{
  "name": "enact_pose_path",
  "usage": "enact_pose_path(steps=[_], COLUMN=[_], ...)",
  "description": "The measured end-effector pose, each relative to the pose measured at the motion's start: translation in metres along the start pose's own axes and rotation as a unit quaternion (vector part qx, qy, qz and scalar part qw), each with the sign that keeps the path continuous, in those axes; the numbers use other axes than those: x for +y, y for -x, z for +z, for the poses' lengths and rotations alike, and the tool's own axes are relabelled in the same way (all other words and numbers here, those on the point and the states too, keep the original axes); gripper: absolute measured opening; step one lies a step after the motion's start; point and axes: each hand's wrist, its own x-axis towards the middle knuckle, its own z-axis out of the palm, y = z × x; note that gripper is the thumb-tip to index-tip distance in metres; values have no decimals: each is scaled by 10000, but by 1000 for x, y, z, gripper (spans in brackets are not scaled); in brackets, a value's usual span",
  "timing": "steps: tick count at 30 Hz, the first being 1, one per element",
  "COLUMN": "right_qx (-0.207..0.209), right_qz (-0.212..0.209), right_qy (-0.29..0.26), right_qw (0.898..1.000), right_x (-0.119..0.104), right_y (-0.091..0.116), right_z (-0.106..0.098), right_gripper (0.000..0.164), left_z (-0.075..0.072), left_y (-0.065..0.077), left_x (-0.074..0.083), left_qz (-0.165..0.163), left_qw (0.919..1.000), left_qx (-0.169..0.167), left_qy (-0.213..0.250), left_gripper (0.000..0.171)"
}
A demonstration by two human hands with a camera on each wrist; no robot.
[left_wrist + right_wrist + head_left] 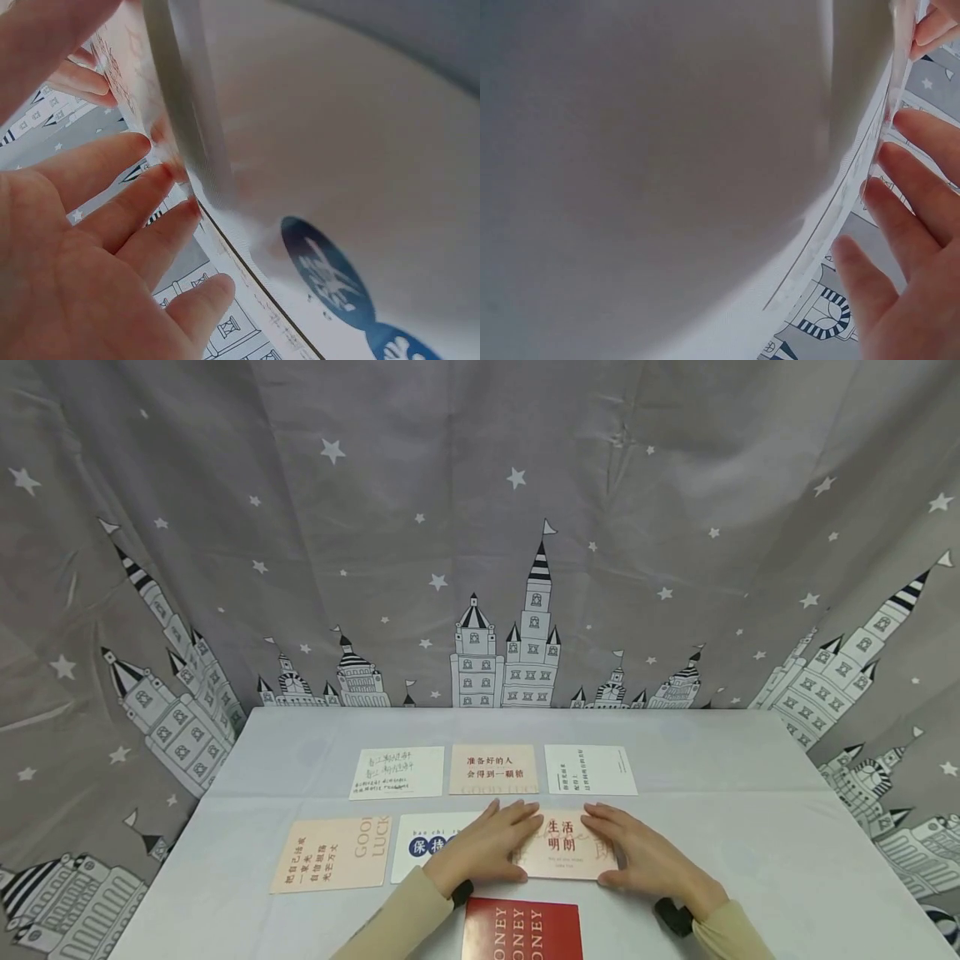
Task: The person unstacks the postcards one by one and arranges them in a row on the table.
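Both hands frame a pale pink card [567, 853] with red Chinese characters, lying on the white tabletop. At its left side is the left hand [489, 850], fingers spread and fingertips on or beside the card's edge. Across from it, the right hand [651, 857] has its fingertips at the card's right edge. In the left wrist view, the left fingers [112, 214] look extended and fairly straight. The right fingers [904, 225] are likewise extended in the right wrist view. Under the left hand, a white card with blue circles [422, 847] is partly hidden.
Behind lie a handwritten white card [397, 772], a pink card [493, 770] and a white card with vertical text [591, 770]. A "GOOD LUCK" card [332, 855] is at left, a red card [522, 931] in front. A grey castle-print curtain [480, 485] hangs behind the table.
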Motion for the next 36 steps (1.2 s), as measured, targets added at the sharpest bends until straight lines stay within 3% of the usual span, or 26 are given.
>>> enact_pose_path(steps=[13, 25, 30, 36], right_qx=[-169, -215, -42, 145], right_qz=[-48, 104, -11, -33], right_qy=[-61, -122, -83, -124], right_qw=[9998, 9996, 10000, 9998], right_x=[3, 2, 1, -5], right_y=[-7, -5, -3, 2], right_z=[-1, 3, 4, 3], right_gripper=[72, 70, 69, 70], left_z=[1, -1, -3, -7], left_y=[-6, 1, 8, 29], left_x=[-2, -5, -6, -7], left_qz=[-283, -164, -138, -56], left_qw=[9993, 9996, 9998, 9996], left_qx=[-178, -208, -152, -27], left_qy=[163, 22, -21, 272], left_gripper=[80, 84, 84, 82])
